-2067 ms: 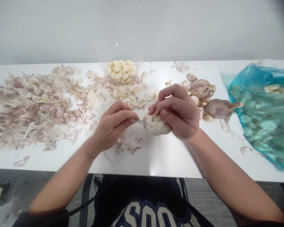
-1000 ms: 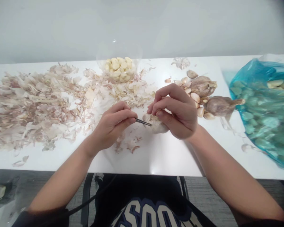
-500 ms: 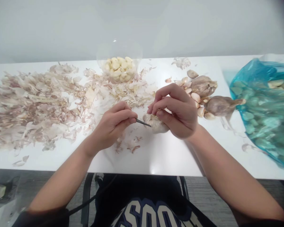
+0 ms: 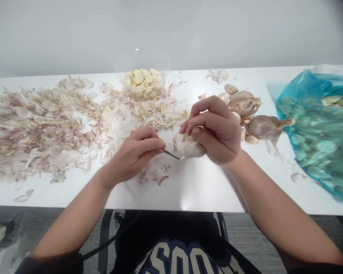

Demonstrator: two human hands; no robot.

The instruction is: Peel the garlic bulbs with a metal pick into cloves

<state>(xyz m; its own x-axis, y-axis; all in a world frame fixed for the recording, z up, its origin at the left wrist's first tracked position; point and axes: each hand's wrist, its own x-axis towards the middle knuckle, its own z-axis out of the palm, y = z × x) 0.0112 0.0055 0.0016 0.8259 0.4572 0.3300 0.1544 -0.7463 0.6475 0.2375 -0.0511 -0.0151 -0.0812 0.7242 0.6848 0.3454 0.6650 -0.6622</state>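
Note:
My left hand (image 4: 137,152) is closed around a thin pointed metal tool (image 4: 171,154), most of which is hidden in the fingers. The tool's tip is at the lower left edge of a whitish garlic bulb (image 4: 190,147), with a small pale flake beside it. Over the bulb, my right hand (image 4: 217,131) is closed, thumb and fingertips gripping its top and right side. Some reddish scraps of skin (image 4: 160,179) lie on the white table (image 4: 205,190) below the hands.
A clear bowl (image 4: 120,76) with peeled garlic cloves (image 4: 144,82) stands at the back. Garlic skins (image 4: 45,129) are heaped on the left. Purplish garlic bulbs (image 4: 264,127) and loose cloves lie right, near a blue plastic bag (image 4: 317,144) of cloves. Behind them is a garlic husk (image 4: 217,75).
The tool's tip has moved down and slightly left, from the bulb's face to its lower edge. My right hand and the bulb have risen slightly.

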